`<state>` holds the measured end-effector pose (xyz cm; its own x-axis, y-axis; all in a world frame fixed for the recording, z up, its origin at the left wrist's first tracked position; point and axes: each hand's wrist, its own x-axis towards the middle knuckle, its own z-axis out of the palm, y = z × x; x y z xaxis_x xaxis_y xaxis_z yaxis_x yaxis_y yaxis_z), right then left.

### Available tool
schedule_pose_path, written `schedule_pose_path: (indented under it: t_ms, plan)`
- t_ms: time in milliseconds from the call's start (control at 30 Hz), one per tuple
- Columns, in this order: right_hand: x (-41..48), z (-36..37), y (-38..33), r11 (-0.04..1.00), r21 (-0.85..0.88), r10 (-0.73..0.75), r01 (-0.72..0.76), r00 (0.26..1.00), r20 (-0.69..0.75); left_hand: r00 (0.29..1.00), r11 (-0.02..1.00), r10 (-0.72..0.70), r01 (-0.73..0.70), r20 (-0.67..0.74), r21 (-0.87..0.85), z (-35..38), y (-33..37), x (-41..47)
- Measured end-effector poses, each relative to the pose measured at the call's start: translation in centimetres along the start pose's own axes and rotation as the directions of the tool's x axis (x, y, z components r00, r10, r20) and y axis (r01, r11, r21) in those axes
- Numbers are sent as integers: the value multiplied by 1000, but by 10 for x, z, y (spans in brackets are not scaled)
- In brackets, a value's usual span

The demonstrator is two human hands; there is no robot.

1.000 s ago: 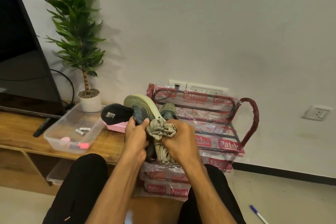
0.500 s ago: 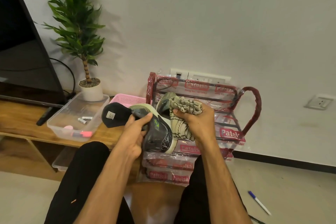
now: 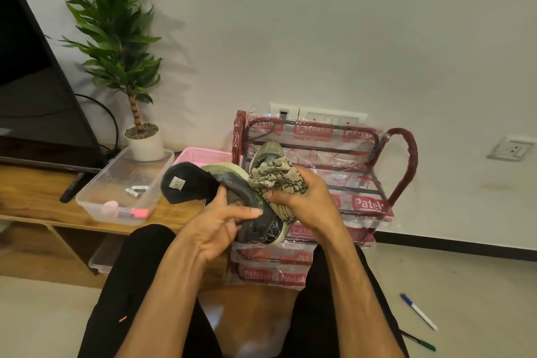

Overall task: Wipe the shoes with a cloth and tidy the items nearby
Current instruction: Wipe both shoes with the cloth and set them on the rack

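Note:
My left hand [image 3: 220, 224] grips a dark grey shoe [image 3: 258, 215] with a pale green sole, held on its side above my lap. A black insole or sock [image 3: 186, 186] sticks out of it to the left. In my right hand [image 3: 305, 200] is a bunched, patterned beige cloth [image 3: 273, 177], pressed against the shoe's upper edge. A second greenish shoe [image 3: 266, 151] stands on the top shelf of the plastic-wrapped red shoe rack [image 3: 404, 171] right behind my hands.
A clear plastic tub [image 3: 96, 197] holding batteries and a pink marker sits on the wooden bench [image 3: 32, 197], beside a pink basket [image 3: 203, 154], a potted plant [image 3: 139, 139] and a TV. A blue pen [image 3: 418, 311] and a green pen [image 3: 421, 341] lie on the floor at right.
The shoe has been turned from sole-up onto its side and lowered. My right hand with the cloth moved up off the toe to the shoe's upper edge.

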<state>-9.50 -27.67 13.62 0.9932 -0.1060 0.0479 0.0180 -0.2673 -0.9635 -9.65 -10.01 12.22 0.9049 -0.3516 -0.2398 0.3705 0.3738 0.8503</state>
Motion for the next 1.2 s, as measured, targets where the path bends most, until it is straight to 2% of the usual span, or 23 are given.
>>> schedule_pose_path:
  t_ms: [100,300,400,500,733,867,967,1100,1200]
  plan:
    - [-3,-3,-2,999,-32,10,-10,1000,19,999,997,31,-32,8,74,-1,0,-2]
    - [-6,-4,-15,999,-33,-7,4,996,-94,995,954,60,-82,82,290,3,8,-5]
    - [-5,1,-21,1000,-26,-10,7,994,-106,997,934,64,-73,35,350,7,10,-3]
    - [-6,5,-23,999,-19,-30,27,990,-136,997,954,78,-68,-20,290,9,5,1]
    - [-10,-8,-29,993,73,-73,97,956,-283,997,997,76,-76,-28,15,4,7,1]
    - [-17,-13,-38,990,81,-90,119,952,-292,998,997,54,-52,39,-65,4,10,-1]
    - [-22,-12,-44,993,-5,-116,118,965,-237,996,989,74,-68,43,-130,8,7,2]
    - [-29,-7,-48,974,-202,-127,105,987,-99,989,978,129,-138,-66,-154,13,2,10]
    - [-21,4,-47,950,-286,-180,128,970,-164,984,987,139,-147,-112,-63,13,2,12]
